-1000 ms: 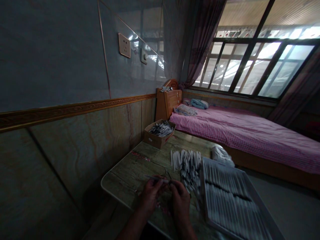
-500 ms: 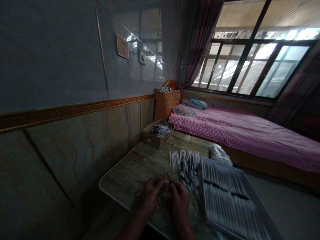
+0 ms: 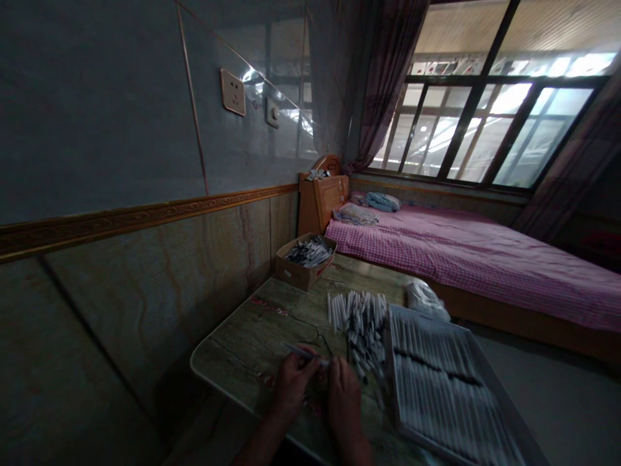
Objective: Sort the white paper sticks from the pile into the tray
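Low over the table's near part, my left hand (image 3: pixel 292 383) is closed on a slim, pale, pen-like stick (image 3: pixel 297 350), which points up and left out of the fingers. My right hand (image 3: pixel 344 396) pinches at the stick's other end, its fingertips pressed together; what exactly lies between them is too small and dark to make out. Just beyond the hands, a thin dark piece (image 3: pixel 326 343) shows. To the right lies a loose pile of white and dark pen-like sticks (image 3: pixel 363 320). Beside the pile, a shallow tray (image 3: pixel 395 388) holds rows of similar white sticks.
A cardboard box (image 3: pixel 297 277) full of similar sticks stands at the table's far left corner. A crumpled clear plastic bag (image 3: pixel 427 299) lies behind the tray. The wood-patterned table (image 3: pixel 233 353) adjoins a bed (image 3: pixel 436 246) with a pink checked cover and a tiled wall (image 3: pixel 121 291).
My right hand has turned slightly, its fingers now closer together at the stick's end. The stick tilts a little more downward to the right. The view has shifted slightly.
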Demonstrator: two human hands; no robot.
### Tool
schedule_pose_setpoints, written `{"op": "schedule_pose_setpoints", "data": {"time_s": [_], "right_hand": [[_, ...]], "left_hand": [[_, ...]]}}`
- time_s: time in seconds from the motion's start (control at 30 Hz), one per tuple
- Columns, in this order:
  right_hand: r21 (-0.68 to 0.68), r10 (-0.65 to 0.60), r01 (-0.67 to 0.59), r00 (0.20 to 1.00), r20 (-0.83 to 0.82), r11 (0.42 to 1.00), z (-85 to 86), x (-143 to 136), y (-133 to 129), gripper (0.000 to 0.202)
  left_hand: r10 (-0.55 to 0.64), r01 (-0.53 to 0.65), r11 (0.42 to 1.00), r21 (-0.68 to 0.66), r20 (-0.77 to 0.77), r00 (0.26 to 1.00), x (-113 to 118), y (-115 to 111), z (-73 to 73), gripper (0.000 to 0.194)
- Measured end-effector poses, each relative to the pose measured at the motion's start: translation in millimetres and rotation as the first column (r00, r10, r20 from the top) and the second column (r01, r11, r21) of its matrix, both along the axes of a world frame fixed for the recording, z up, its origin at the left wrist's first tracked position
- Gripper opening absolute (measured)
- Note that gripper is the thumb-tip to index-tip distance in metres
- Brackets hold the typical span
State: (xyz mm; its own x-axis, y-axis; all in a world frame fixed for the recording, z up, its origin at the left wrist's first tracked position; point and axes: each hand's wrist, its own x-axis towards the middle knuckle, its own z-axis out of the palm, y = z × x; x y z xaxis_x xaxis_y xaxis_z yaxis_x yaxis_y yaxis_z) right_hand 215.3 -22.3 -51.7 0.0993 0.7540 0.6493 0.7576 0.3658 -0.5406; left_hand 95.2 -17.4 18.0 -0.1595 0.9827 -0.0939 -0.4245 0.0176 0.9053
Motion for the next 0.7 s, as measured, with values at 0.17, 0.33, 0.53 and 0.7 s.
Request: {"op": "schedule_pose_setpoints", "data": {"time_s": [0.17,0.33,0.53,0.7], "right_hand": [[-0.056,0.069,-0.074,0.994,-0.090,0.996,16.7,-4,-2,0.031],[-0.138,0.047,-0.087,0.963,-0.266,0.987,31.7,-9,-8,0.033],[-0.142,0.092,-0.137,0.954,-0.285,0.980,34.1,-6,-8,0.035],[-0.194,0.074,-0.160,0.917,-0.391,0.968,45.5,-11,-11,0.033]], "left_hand": [[-0.008,0.008,1.000,0.000,0.012,1.000,-2,1,-3.0,0.036],[0.007,-0.007,1.000,-0.001,0.002,1.000,-3,2,-5.7,0.034],[-0.032,0.032,0.999,0.014,-0.022,0.999,-4,0,-4.0,0.034],[-0.029,0.030,0.999,-0.011,0.016,0.999,-4,-2,1.6,0.035]]}}
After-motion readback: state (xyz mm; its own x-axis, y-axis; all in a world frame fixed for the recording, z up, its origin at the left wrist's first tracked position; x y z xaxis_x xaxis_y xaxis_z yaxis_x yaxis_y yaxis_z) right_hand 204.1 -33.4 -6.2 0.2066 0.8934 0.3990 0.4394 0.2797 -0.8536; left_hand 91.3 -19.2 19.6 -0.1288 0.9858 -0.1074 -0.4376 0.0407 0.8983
